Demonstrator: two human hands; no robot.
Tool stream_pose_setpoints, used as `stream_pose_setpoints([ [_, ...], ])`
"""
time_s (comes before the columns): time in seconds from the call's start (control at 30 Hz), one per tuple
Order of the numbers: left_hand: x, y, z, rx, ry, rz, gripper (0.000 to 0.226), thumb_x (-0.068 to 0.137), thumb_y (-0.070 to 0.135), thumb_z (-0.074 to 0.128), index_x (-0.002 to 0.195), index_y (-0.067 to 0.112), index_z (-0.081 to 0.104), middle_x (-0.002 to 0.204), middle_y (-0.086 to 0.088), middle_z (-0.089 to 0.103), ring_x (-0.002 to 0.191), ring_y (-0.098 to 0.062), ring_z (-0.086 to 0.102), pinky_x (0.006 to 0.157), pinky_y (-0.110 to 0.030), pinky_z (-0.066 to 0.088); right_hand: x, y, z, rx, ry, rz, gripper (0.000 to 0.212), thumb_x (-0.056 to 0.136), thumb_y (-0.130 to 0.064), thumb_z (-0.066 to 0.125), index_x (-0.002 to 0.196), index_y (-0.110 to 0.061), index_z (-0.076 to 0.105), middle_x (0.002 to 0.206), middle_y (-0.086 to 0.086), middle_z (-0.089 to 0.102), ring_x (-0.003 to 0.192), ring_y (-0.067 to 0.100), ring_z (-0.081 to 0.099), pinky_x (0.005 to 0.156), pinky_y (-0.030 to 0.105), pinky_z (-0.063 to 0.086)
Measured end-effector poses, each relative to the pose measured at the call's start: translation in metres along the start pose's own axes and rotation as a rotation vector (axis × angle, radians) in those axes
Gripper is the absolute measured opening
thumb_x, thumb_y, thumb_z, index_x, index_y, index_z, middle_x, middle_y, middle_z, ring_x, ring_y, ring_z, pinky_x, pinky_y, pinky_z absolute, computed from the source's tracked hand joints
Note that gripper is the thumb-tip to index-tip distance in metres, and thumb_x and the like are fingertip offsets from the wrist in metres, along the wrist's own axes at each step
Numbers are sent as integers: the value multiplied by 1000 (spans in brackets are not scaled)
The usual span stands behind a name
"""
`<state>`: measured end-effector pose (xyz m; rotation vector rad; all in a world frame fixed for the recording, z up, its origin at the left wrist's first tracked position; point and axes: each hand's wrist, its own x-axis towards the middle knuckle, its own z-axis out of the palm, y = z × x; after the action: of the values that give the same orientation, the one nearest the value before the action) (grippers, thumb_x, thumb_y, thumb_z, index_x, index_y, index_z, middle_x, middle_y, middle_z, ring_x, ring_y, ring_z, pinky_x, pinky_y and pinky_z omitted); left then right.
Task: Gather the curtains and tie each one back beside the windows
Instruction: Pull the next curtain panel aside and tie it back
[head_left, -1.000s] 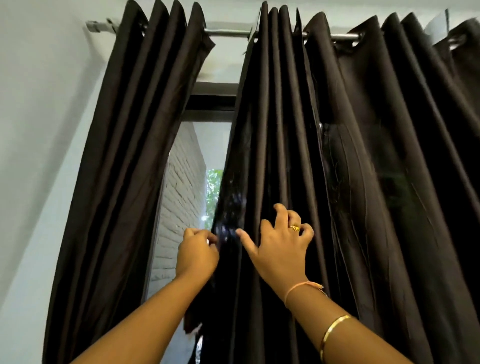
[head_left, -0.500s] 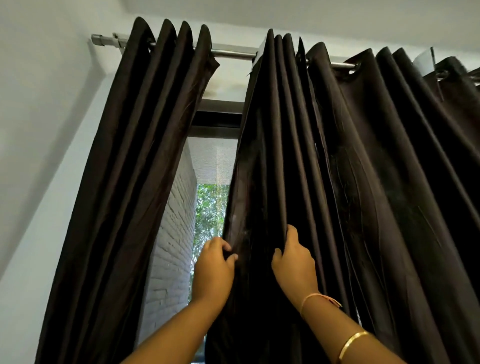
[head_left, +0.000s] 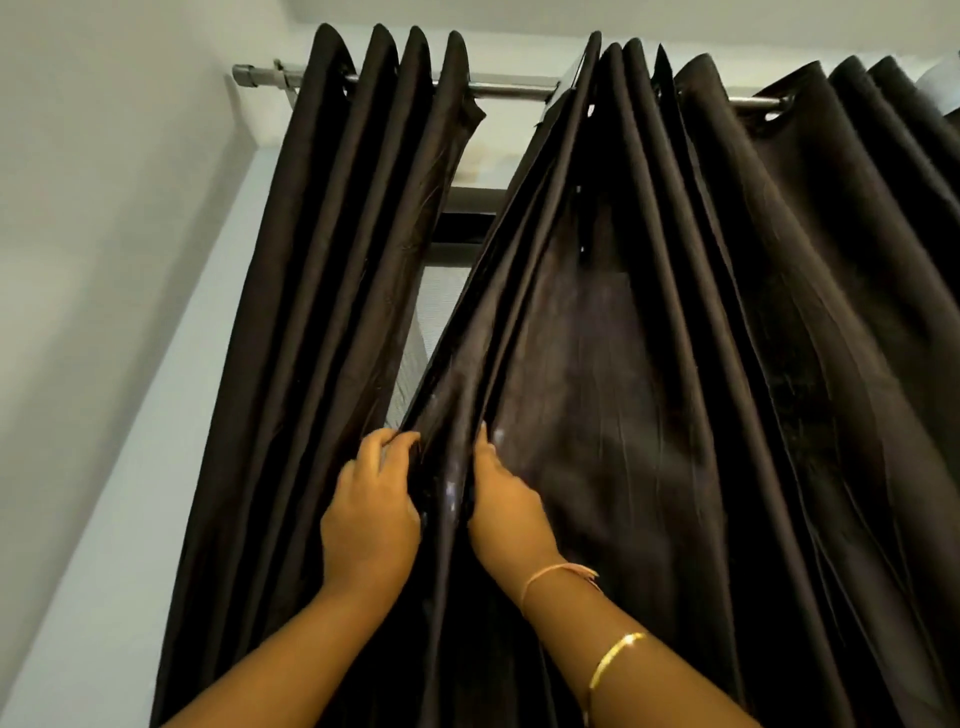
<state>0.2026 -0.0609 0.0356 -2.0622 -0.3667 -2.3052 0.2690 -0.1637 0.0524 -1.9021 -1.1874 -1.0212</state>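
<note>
Landmark: curtain rod (head_left: 498, 91), a steel bar across the top of the view; every place below is given from it.
Left curtain (head_left: 332, 312): hangs from the rod's left end, already bunched into tight pleats; no tie shows round it.
Right curtain (head_left: 727, 364): hangs from the rod's middle and right stretch, spread wide, with its leading edge drawn down and leftward from under the rod's middle.
Window (head_left: 441, 306): a narrow pale strip below the bare part of the rod, between the two curtains.
Left hand (head_left: 371, 514): well below the rod's middle, fingers curled round the right curtain's leading edge and pinching it.
Right hand (head_left: 506, 499): just beside the left hand, level with it below the rod; fingers are pushed into the next pleat and grip it, the tips mostly hidden in the fold.
Step in hand: by my judgement, gathering the right curtain pleat by pleat.
How to do it well: hold the edge firm in the left hand. Reach the right hand along for one pleat at a time and stack it against that edge, following the folds set at the rod. Pull sideways rather than down, so the rod takes no load.
Risk: smooth cloth may let stacked pleats slide out. No tie-back is in view, so one hand would have to hold the bundle while one is found.
</note>
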Motion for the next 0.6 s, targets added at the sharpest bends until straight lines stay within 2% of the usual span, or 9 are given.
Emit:
stream_pose_setpoints([
  [0.17, 23, -18, -30, -170, 211, -48, 53, 76, -14, 47, 121, 11, 60, 124, -10, 55, 98, -36, 57, 73, -43, 47, 32, -68, 15, 126, -10, -191, 58, 100, -15, 34, 151, -22, 7, 144, 18, 41, 116, 41, 53, 96, 45, 44],
  [0.27, 26, -47, -43, -114, 241, -63, 48, 79, -11, 46, 120, 10, 60, 125, -14, 54, 99, -40, 56, 75, -48, 47, 33, -94, 25, 110, -47, -329, 57, 98, -14, 35, 150, -17, 11, 144, 19, 41, 112, 45, 54, 93, 49, 44],
  [0.3, 23, -56, -43, -140, 209, -82, 43, 84, -4, 46, 117, 18, 61, 123, -12, 55, 98, -39, 55, 77, -48, 46, 31, -97, 30, 98, -59, -351, 59, 98, -13, 36, 150, -16, 9, 144, 19, 40, 111, 44, 55, 91, 48, 43],
  [0.37, 16, -58, -42, -270, 55, -193, 27, 92, 27, 44, 95, 50, 57, 112, -1, 58, 95, -29, 55, 77, -43, 42, 27, -92, 39, 84, -67, -333, 66, 95, -8, 37, 151, -15, 2, 145, 21, 38, 110, 43, 55, 89, 46, 43],
  [0.4, 12, -55, -40, -176, -7, -185, 19, 92, 40, 42, 87, 55, 52, 107, 2, 58, 92, -26, 54, 75, -41, 40, 25, -84, 42, 78, -63, -300, 69, 94, -6, 38, 151, -16, -1, 144, 22, 38, 109, 43, 56, 89, 46, 44],
  [0.43, 6, -53, -38, -149, -67, -160, 18, 91, 41, 42, 88, 56, 51, 107, 3, 56, 89, -25, 54, 72, -39, 39, 23, -72, 44, 63, -55, -263, 71, 93, -4, 37, 151, -17, -3, 145, 21, 38, 108, 43, 56, 89, 46, 44],
  [0.47, 0, -53, -32, -77, -103, -46, 26, 91, 31, 45, 98, 55, 52, 112, 1, 53, 87, -26, 54, 69, -37, 40, 20, -58, 45, 35, -54, -219, 73, 92, -3, 37, 150, -19, -5, 146, 20, 37, 108, 43, 57, 90, 46, 45],
  [0.53, -10, -48, -20, 90, -141, 139, 49, 85, 9, 48, 126, 35, 50, 126, -7, 42, 89, -30, 55, 62, -36, 43, 13, -23, 44, -40, -60, -113, 76, 92, -2, 37, 150, -20, -8, 151, 16, 30, 109, 41, 57, 91, 46, 46],
  [0.6, -10, -41, -12, 256, -259, 148, 49, 86, 13, 48, 132, 31, 43, 133, -9, 30, 97, -29, 53, 66, -37, 46, 7, 16, 36, -170, -51, 20, 77, 91, -1, 36, 149, -19, -12, 157, 13, 16, 109, 39, 58, 90, 44, 48],
])
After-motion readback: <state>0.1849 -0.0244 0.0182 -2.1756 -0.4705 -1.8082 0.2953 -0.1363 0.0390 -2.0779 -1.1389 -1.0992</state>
